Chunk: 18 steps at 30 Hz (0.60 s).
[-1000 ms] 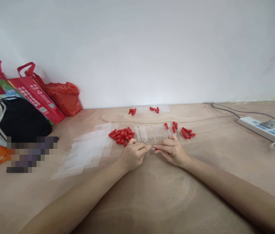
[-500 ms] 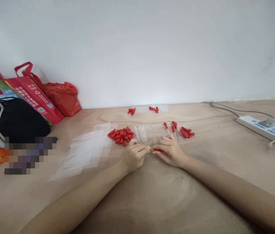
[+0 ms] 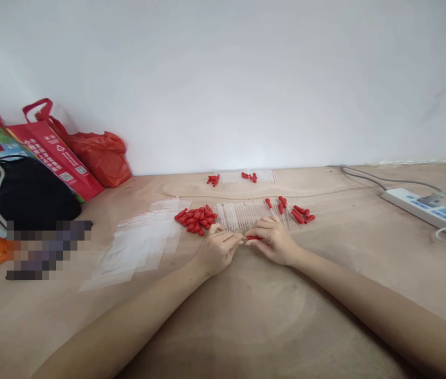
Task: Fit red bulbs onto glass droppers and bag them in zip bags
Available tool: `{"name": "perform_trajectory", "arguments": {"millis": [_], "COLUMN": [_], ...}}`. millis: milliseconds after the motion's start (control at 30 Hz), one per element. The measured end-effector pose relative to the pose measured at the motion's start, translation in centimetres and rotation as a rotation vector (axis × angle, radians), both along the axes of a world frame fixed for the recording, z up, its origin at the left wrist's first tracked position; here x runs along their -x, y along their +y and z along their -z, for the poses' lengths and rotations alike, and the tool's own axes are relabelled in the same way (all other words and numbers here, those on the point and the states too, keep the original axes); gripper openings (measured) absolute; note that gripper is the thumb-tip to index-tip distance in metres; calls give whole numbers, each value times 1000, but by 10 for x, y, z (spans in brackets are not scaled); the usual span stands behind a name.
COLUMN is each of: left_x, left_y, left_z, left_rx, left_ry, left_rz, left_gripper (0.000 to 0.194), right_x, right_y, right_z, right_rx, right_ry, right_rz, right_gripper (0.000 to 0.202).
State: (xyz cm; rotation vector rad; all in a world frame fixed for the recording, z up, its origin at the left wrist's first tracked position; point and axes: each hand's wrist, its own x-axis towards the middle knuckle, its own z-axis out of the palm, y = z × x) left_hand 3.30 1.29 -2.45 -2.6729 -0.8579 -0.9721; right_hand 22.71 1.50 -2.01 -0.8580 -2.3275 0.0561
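Note:
My right hand (image 3: pixel 276 242) pinches a red rubber dropper bulb (image 3: pixel 253 238) between thumb and fingers. Close against it, my left hand (image 3: pixel 218 250) is closed on a thin glass dropper tube, mostly hidden by the fingers; whether the tube's end sits inside the bulb I cannot tell. Just beyond both hands lies a row of clear glass tubes (image 3: pixel 238 216). A pile of red bulbs (image 3: pixel 196 219) is at the row's left. At its right end lie several droppers with red bulbs (image 3: pixel 281 206), and more red bulbs (image 3: pixel 304 214) lie farther right.
Clear zip bags (image 3: pixel 136 245) overlap on the wooden table at left. Another bag with red bulbs (image 3: pixel 249 177) on it lies near the wall. A power strip (image 3: pixel 430 210) with cables stands at right. Shopping bags (image 3: pixel 57 158) and a black drawstring bag (image 3: pixel 37 195) stand at far left.
My right hand has shifted slightly up and left, with the red bulb now closer to my left fingers. My left hand has barely moved.

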Motion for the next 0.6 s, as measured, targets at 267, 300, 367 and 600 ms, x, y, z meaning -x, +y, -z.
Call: {"name": "perform_trajectory", "arguments": {"millis": [267,300,367,600], "left_x": [3,2,0,-4], "left_y": [2,2,0,-5], "left_z": [-1,-1,-2,-7], "left_rx": [33,36,54,179], "left_ry": [-37,-56,-98,-175], "left_rz": [-51,-53,-60,-18], "left_gripper": [28,28,29,28], "right_x": [-9,-8,-2,11], "right_y": [1,1,1,15], "right_z": [-11,-10,-6,-4], "right_rx": [152,223,398,653], "right_ry": [28,114,363,847], "right_rz": [-46,-55,-64,-31], "right_gripper": [18,18,28,41]}}
